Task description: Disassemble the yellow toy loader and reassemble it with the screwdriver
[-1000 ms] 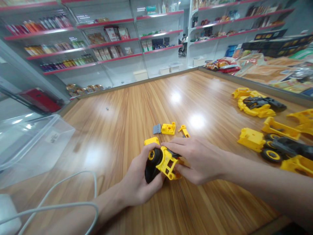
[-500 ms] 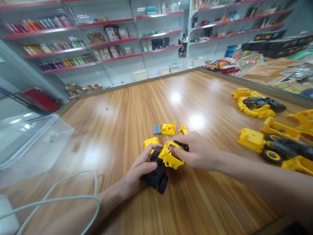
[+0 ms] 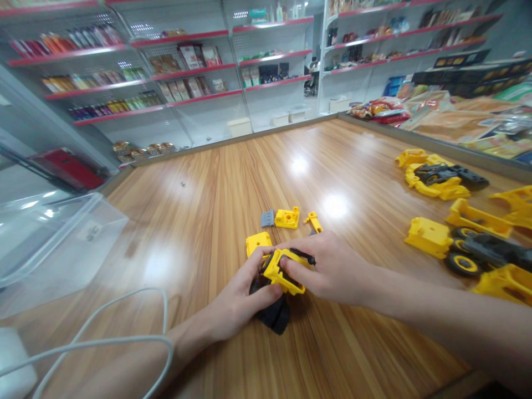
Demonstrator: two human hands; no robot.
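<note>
Both of my hands grip one yellow and black toy vehicle (image 3: 279, 277) low over the wooden table (image 3: 233, 188). My left hand (image 3: 241, 296) wraps round its black wheeled underside (image 3: 275, 316) from the left. My right hand (image 3: 332, 269) pinches the yellow cab on top from the right. Just beyond lie a yellow block (image 3: 257, 243), a grey plate (image 3: 267, 218), a square yellow part (image 3: 286, 218) and a small yellow bracket (image 3: 313, 221).
More yellow and black toy parts (image 3: 465, 233) lie spread at the right. A clear plastic bin (image 3: 50, 238) sits at the left, a white cable (image 3: 112, 332) loops in front. Shop shelves (image 3: 166, 72) stand behind; packaged goods (image 3: 457, 116) lie beyond the right edge.
The toy vehicle has been turned between my hands: its black wheeled base swung from the left side to underneath, the yellow cab now on top. Both hands stayed on it.
</note>
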